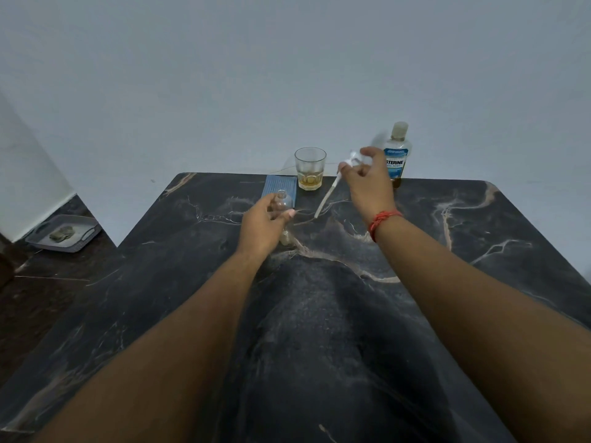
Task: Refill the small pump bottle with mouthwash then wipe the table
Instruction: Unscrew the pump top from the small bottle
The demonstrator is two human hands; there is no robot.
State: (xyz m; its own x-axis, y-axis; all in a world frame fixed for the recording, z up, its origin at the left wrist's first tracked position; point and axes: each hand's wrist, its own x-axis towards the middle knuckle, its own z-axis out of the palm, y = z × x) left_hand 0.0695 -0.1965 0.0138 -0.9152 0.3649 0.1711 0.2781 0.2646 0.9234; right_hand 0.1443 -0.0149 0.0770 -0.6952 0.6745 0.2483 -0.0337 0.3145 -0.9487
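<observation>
A small clear bottle (283, 203) stands upright on the dark marble table (319, 314), its neck uncovered. My left hand (262, 227) wraps around it from the left. Up and to the right, my right hand (367, 183) holds the white pump head (350, 159) in the air, its long dip tube (326, 196) hanging down and left, clear of the bottle. A mouthwash bottle (396, 151) with a blue label stands at the table's far edge, just behind my right hand.
A glass tumbler (310, 169) with some amber liquid stands at the far edge. A folded blue cloth (279, 183) lies left of it, behind the small bottle. On the floor at the left sits a grey tray (62, 233) with a rag in it.
</observation>
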